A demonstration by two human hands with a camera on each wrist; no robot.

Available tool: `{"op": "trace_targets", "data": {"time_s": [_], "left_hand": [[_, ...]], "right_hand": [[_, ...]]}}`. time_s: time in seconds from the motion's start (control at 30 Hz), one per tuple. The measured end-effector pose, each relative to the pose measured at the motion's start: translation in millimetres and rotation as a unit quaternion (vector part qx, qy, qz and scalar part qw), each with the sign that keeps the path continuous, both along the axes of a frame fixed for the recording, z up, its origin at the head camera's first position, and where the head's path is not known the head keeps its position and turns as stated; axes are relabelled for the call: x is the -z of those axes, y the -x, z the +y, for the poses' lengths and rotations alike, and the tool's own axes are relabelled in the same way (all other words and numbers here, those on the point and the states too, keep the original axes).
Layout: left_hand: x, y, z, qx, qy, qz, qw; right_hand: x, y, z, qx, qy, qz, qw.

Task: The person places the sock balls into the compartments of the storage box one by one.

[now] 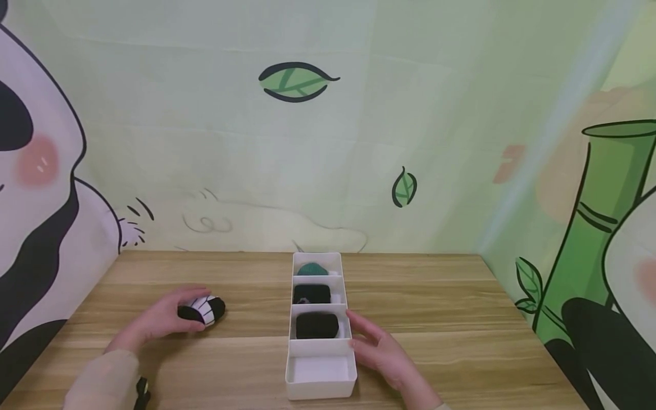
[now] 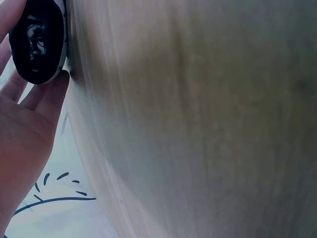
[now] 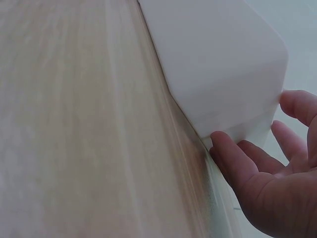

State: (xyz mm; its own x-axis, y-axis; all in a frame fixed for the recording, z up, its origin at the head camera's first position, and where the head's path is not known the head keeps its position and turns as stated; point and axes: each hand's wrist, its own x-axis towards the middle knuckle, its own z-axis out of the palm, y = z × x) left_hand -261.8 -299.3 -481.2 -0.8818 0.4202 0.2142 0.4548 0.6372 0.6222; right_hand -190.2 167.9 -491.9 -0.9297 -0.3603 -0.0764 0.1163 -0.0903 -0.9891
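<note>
My left hand (image 1: 159, 319) grips a black-and-white bundle that looks like a rolled-up sock (image 1: 206, 310), at the left of the table. In the left wrist view the black end of the rolled-up sock (image 2: 38, 44) shows between fingers and thumb, close to the wood. A long white divided box (image 1: 320, 390) stands mid-table. My right hand (image 1: 381, 353) touches its right side with loosely extended fingers. In the right wrist view, fingertips of the right hand (image 3: 267, 183) rest against the white box (image 3: 228, 64). The box's front compartment shows a bare white floor.
Behind the front compartment lie a black bundle (image 1: 316, 326), another dark bundle (image 1: 312, 294) and, farthest back, a teal bundle (image 1: 312, 269). The wooden table (image 1: 435, 290) meets a printed backdrop (image 1: 230, 165) along its back edge.
</note>
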Motion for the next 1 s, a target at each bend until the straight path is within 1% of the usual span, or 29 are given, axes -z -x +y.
{"op": "trace_targets", "data": {"time_s": [0.23, 0.53, 0.67, 0.83, 1.0], "left_hand": [[2.5, -0.1, -0.8, -0.004, 0.000, -0.003, 1.0000], [8.0, 1.5, -7.7, 0.017, -0.006, 0.018, 0.9997], [9.1, 2.1, -9.2, 0.021, -0.006, 0.013, 0.9997], [7.6, 0.5, -6.4, 0.015, -0.007, 0.007, 0.9998], [4.9, -2.3, -2.9, 0.006, -0.008, -0.008, 0.9999]], "right_hand": [[0.2, -0.2, -0.2, 0.002, 0.000, -0.002, 1.000], [0.2, 0.3, 0.0, 0.003, 0.000, -0.003, 1.000], [-0.1, 0.1, -0.1, 0.002, -0.004, -0.002, 1.000], [0.1, 0.0, -0.1, 0.001, -0.004, -0.002, 1.000], [0.6, 0.1, 0.2, 0.000, 0.000, -0.001, 1.000]]}}
